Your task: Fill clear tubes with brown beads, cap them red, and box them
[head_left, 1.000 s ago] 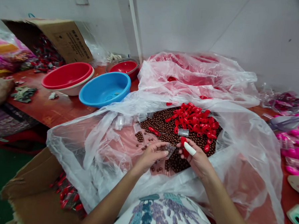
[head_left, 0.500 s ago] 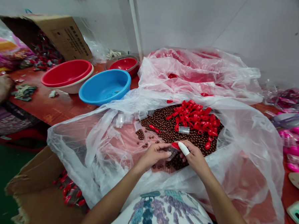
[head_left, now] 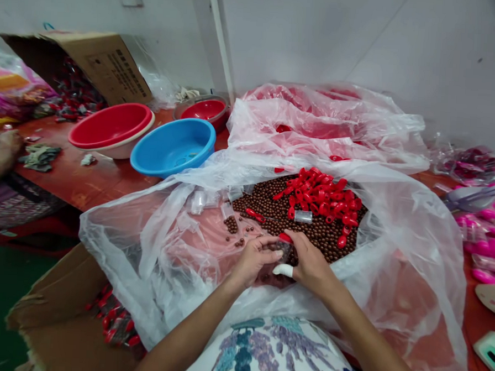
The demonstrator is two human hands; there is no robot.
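My left hand [head_left: 249, 261] is closed on the side of a small clear plastic container [head_left: 284, 250], which has a red cap [head_left: 285, 238] on its upper end. With its fingers on the cap and its white-covered thumb near the lower end, my right hand [head_left: 312, 266] grips the same container. Just beyond my hands, brown beads [head_left: 267, 195] lie in a heap on a spread clear plastic sheet [head_left: 407, 216]. A pile of red caps [head_left: 324, 192] rests on the beads, beside a loose clear tube [head_left: 303, 216]. More clear tubes [head_left: 198, 200] lie to the left.
Back left stand a blue basin [head_left: 172, 148], a red basin [head_left: 109, 125] and an open carton [head_left: 108, 67]. Another carton [head_left: 54, 314] sits below the table's left edge. Pink packets [head_left: 488, 231] lie at right. Another person's hand [head_left: 4, 142] shows at far left.
My right thumb has swung from the red cap down to the container's lower end. My right fingers now lie over the cap, and the container stands more upright.
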